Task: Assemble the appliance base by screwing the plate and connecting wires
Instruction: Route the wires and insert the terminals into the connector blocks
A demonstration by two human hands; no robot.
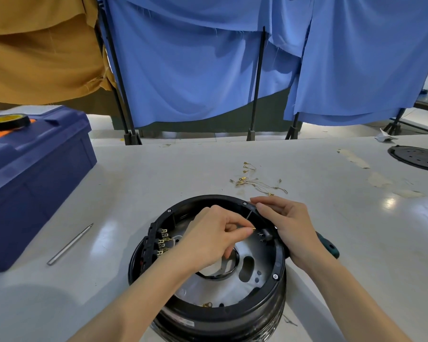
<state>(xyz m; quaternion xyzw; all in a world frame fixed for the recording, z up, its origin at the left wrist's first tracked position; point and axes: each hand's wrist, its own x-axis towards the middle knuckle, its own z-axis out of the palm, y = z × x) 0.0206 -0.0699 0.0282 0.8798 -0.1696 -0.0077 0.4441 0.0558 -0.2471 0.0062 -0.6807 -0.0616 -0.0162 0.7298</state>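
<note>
At left we see a blue toolbox (35, 169) bearing a tape roll (8, 120); a metal rod (69, 244) lies on the bench (158, 174) beside it; blue curtains (195, 70) hang behind.

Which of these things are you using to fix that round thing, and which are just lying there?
Being used: base, gripped by right hand; wire, pinched by left hand; spare wires; screwdriver.
Lying about: toolbox; tape on it; metal rod; black disc.
</note>
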